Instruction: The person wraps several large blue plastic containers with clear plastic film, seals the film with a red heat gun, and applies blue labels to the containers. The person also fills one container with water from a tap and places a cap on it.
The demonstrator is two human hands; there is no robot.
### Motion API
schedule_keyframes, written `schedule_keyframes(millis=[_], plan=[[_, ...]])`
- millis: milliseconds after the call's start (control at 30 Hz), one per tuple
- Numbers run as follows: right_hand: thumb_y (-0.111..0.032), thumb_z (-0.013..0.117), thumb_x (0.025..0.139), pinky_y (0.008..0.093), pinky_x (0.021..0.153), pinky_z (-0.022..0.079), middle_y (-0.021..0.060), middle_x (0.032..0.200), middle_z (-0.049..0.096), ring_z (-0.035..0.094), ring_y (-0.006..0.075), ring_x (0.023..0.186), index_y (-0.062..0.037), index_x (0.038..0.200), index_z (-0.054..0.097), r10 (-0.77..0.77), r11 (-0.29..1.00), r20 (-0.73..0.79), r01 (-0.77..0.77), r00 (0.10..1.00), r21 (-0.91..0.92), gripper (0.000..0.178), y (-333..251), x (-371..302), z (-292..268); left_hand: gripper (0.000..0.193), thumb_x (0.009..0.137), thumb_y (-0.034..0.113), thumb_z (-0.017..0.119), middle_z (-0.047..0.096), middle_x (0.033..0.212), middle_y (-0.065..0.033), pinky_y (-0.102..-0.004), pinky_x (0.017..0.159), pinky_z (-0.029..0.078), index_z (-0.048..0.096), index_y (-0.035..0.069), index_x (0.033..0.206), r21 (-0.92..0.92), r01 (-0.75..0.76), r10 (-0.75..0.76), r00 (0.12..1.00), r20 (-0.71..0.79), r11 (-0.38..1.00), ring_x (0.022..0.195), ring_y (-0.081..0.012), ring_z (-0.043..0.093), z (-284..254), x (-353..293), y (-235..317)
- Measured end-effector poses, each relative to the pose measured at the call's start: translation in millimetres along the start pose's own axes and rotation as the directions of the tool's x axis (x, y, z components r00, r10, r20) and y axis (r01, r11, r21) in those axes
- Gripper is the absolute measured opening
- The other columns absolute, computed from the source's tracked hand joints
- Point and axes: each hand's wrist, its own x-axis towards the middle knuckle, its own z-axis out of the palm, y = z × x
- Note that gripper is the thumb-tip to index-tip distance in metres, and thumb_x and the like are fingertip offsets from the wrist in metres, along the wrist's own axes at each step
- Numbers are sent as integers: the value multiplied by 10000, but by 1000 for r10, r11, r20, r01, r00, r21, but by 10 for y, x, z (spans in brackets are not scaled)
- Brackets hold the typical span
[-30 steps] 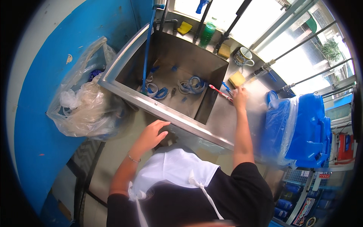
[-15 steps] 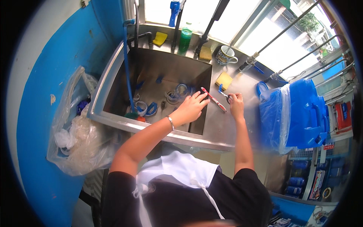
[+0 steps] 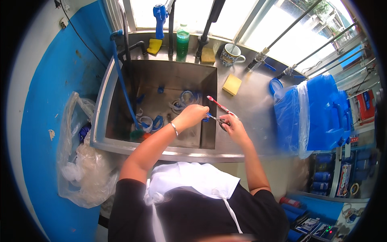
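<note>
My right hand [image 3: 235, 128] grips a small pair of scissors [image 3: 220, 120] by its dark handles, with the blades pointing left over the sink's right edge. A small blue piece [image 3: 207, 117] is at the blade tips, right against my left hand [image 3: 192, 114]. The fingers of that hand are closed; they seem to pinch the blue piece, though they partly hide it. Behind the scissors a red and white toothbrush [image 3: 218, 103] lies slantwise on the steel counter [image 3: 252, 109], partly covered by my right hand. Several blue and clear rings [image 3: 188, 98] lie in the steel sink [image 3: 155, 74].
A yellow sponge [image 3: 231, 84], a patterned mug [image 3: 228, 57] and a green bottle [image 3: 182, 43] stand along the back. Large blue plastic jugs [image 3: 322, 113] in clear wrap take up the right. A clear plastic bag [image 3: 86, 171] hangs at the left, beside a blue hose [image 3: 123, 76].
My right hand has brought the scissors left and nearer to me. My left hand has closed its fingers and now meets the blade tips. The whole view has also shifted.
</note>
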Motion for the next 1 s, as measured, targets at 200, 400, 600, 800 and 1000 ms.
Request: schedule_keyframes(millis=[200, 400, 600, 800, 1000], plan=[[-91, 748, 782, 460, 917, 442, 85, 1026, 607, 508, 327, 1084, -134, 1123, 624, -299, 907, -47, 269, 953, -324, 365, -9, 175, 80, 108, 847, 132, 632, 685, 822, -157, -454, 679, 510, 605, 36, 806, 76, 77, -65, 985, -160, 994, 809, -360, 664, -164, -208, -339], [-81, 724, 775, 431, 882, 471, 101, 989, 602, 554, 345, 1002, -131, 1119, 640, -187, 906, -327, 34, 926, -422, 358, 519, 454, 220, 161, 882, 182, 641, 678, 810, -194, -474, 696, 506, 642, 27, 839, 198, 497, -455, 862, -222, 845, 800, -388, 652, -707, -839, -964], [-302, 683, 854, 439, 808, 480, 77, 1017, 626, 584, 309, 1019, -177, 1171, 665, -211, 597, -496, -291, 842, -748, 341, 926, 1141, 75, 158, 878, 148, 632, 684, 900, -196, -477, 803, 506, 631, 23, 975, 121, 669, -645, 741, -185, 734, 915, -381, 649, -676, -1724, -1065], [-258, 564, 928, 506, 899, 475, 120, 1231, 534, 544, 360, 1130, -173, 1197, 648, 314, 307, -445, -533, 839, -789, 294, 689, 1624, -125, 214, 871, 75, 598, 668, 982, -180, -459, 832, 483, 616, 25, 1079, 16, 660, -592, 685, -424, 752, 947, -382, 612, -854, -2511, -1014], [-219, 492, 957, 545, 870, 489, 174, 1208, 517, 558, 384, 1120, -156, 1216, 595, 191, 450, -416, -456, 889, -768, 285, 434, 1863, 171, 215, 875, 59, 571, 636, 976, -167, -444, 849, 460, 605, 8, 1081, 13, 653, -563, 663, -493, 758, 944, -368, 565, -915, -2941, -991]])
